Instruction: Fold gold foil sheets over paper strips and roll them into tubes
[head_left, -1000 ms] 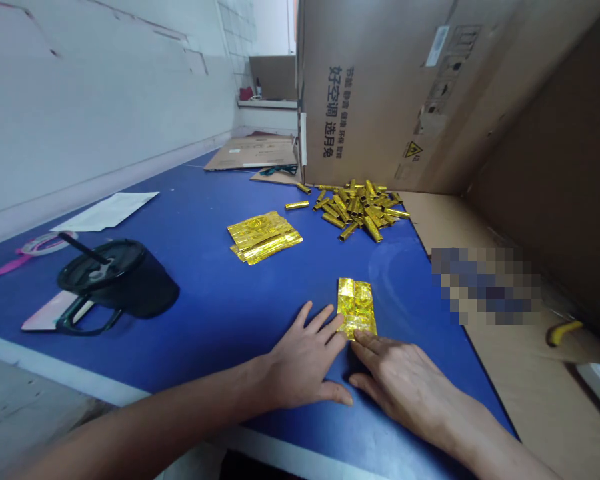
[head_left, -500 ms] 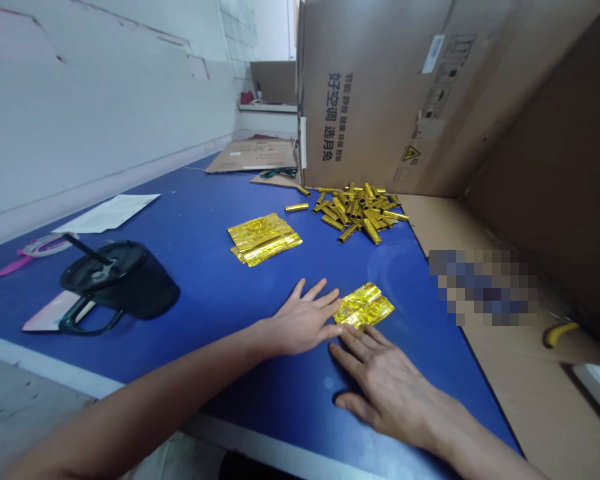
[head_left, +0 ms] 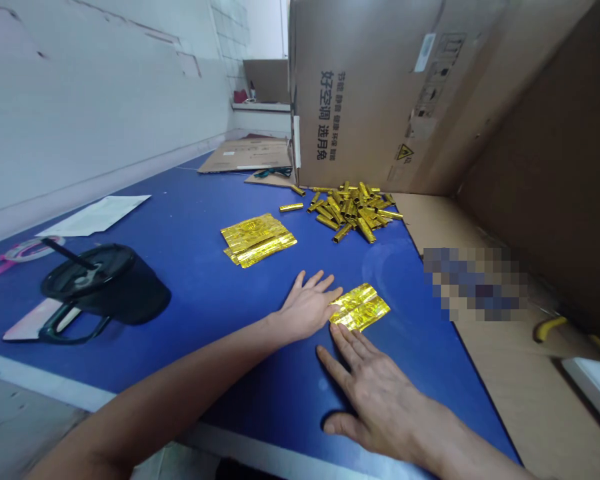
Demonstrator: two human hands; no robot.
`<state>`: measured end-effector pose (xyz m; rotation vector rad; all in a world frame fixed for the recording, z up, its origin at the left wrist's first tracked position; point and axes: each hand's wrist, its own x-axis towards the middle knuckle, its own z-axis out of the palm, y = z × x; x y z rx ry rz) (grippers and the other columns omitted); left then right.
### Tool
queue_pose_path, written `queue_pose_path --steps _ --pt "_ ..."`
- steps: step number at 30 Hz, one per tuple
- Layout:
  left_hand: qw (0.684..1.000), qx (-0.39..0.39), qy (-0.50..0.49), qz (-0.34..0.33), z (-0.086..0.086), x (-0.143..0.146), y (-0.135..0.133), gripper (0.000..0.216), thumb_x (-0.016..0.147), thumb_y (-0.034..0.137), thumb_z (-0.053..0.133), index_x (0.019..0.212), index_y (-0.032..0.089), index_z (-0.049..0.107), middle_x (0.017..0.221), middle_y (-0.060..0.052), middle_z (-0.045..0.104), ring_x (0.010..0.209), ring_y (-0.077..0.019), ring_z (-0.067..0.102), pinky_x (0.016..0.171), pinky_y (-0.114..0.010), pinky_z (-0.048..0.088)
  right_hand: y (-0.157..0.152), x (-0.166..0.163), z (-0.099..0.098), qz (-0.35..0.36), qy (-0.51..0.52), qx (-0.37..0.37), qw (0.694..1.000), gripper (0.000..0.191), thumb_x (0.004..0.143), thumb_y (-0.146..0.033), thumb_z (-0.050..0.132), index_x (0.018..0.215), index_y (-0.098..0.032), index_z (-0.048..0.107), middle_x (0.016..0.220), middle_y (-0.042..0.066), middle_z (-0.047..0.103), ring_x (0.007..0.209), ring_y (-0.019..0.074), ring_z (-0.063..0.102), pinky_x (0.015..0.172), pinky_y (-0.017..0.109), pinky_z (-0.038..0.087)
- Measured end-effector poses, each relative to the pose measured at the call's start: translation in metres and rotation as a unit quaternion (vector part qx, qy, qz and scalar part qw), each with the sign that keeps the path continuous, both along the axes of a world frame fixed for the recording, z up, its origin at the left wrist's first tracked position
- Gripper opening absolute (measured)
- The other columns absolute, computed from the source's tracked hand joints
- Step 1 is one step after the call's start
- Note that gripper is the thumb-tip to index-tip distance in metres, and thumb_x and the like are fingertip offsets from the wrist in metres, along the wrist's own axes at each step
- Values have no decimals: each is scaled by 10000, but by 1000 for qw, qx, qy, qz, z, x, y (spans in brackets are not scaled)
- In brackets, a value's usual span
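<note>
A folded gold foil packet (head_left: 359, 307) lies flat on the blue table top (head_left: 190, 313), crosswise to my view. My left hand (head_left: 307, 308) rests palm down to its left, with the fingers spread and the fingertips at the packet's left edge. My right hand (head_left: 373, 400) lies palm down nearer me, its fingertips just short of the packet's lower edge. Neither hand holds anything. Farther on lie a stack of flat gold foil strips (head_left: 257, 240) and a heap of rolled gold foil tubes (head_left: 353, 213).
A black lidded tumbler with a straw and handle (head_left: 105, 283) stands at the left, near white paper (head_left: 95, 217). A large cardboard box (head_left: 370, 93) rises behind the tubes. Cardboard (head_left: 505, 373) lies along the table's right side, partly under a pixelated patch.
The foil packet has turned from lengthwise to crosswise. My right hand has drawn back toward me and away from the packet, and my left hand has shifted slightly.
</note>
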<state>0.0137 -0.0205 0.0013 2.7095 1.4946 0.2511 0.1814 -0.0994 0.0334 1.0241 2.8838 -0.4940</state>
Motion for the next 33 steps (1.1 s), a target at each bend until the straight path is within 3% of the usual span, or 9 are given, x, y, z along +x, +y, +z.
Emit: queue_pose_path --steps 9,13,16,18,22,25,33 --pt "999 5 10 31 -5 5 19 365 873 372 333 1228 313 390 1334 -68 336 1238 -255 244 949 -515 187 0 -1 -3 0 29 -21 999 808 709 -618 442 1329 -133 261 1398 193 89 1268 316 27 1019 456 142" --pt "997 42 16 59 -2 7 24 491 816 479 406 1240 232 384 1299 -118 370 1214 -284 269 941 -509 199 0 -4 -5 3 44 -28 999 799 717 -622 426 1334 -146 248 1402 190 76 1269 306 10 1023 441 132" --pt "992 95 0 78 5 12 21 503 780 495 459 1147 151 470 1170 -142 470 1099 -277 390 890 -441 289 0 -4 -5 1 47 -30 998 803 718 -641 399 1332 -144 255 1403 190 82 1271 298 17 1025 429 131" --pt "993 107 -8 59 9 15 14 341 802 417 468 995 149 548 1010 -103 541 964 -238 468 811 -371 349 1 -4 -5 1 45 -30 999 800 723 -642 388 1329 -135 263 1402 191 95 1273 297 29 1027 423 131" --pt "996 64 1 -66 9 12 -5 172 838 216 421 777 167 574 811 -35 579 805 -165 512 747 -294 364 3 -4 -5 4 43 -24 999 794 730 -616 413 1332 -124 252 1406 180 115 1274 300 54 1032 419 126" --pt "994 44 -11 -101 7 6 -15 147 817 181 450 893 170 575 937 -28 596 893 -156 513 804 -278 350 4 -4 -5 9 42 -21 999 803 728 -600 435 1338 -121 232 1408 173 114 1276 299 53 1033 423 129" --pt "997 35 -24 -65 -4 -3 -24 292 839 204 394 1111 178 500 1176 -14 522 1113 -165 417 926 -314 270 -2 -6 3 -11 18 -30 999 678 749 -485 493 1293 -107 346 1382 191 200 1257 313 161 1013 428 200"
